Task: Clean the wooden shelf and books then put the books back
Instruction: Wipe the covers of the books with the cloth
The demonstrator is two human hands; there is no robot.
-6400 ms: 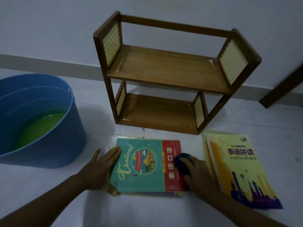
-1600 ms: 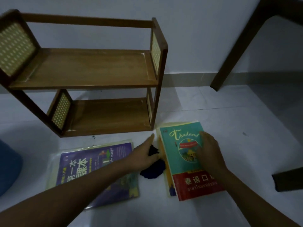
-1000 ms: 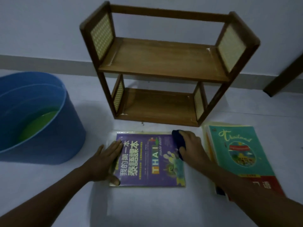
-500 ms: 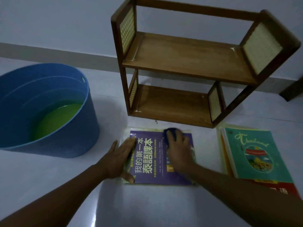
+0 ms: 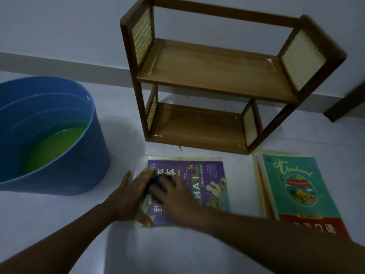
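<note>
Head view caught the right hand [image 5: 173, 196] clasping a dark cloth [image 5: 158, 179] on the purple book [image 5: 197, 186] before the wooden shelf [image 5: 213, 76], left hand [image 5: 129, 196] flat, fingers spread; firmer pinning would've steadied wiping.

Domestic interior, dimly lit; floor level of a plain room in a home. Pale floor [image 5: 197, 254] meeting a bare painted wall [image 5: 59, 26] along a grey skirting [image 5: 59, 61]. Small two-tier wooden shelf [image 5: 215, 76] with woven side panels, standing on the floor against the wall. Language books [image 5: 300, 186] laid flat beside it. Blue tub [image 5: 65, 165] holding greenish water. Dark furniture leg [image 5: 347, 105] at far right.
</note>
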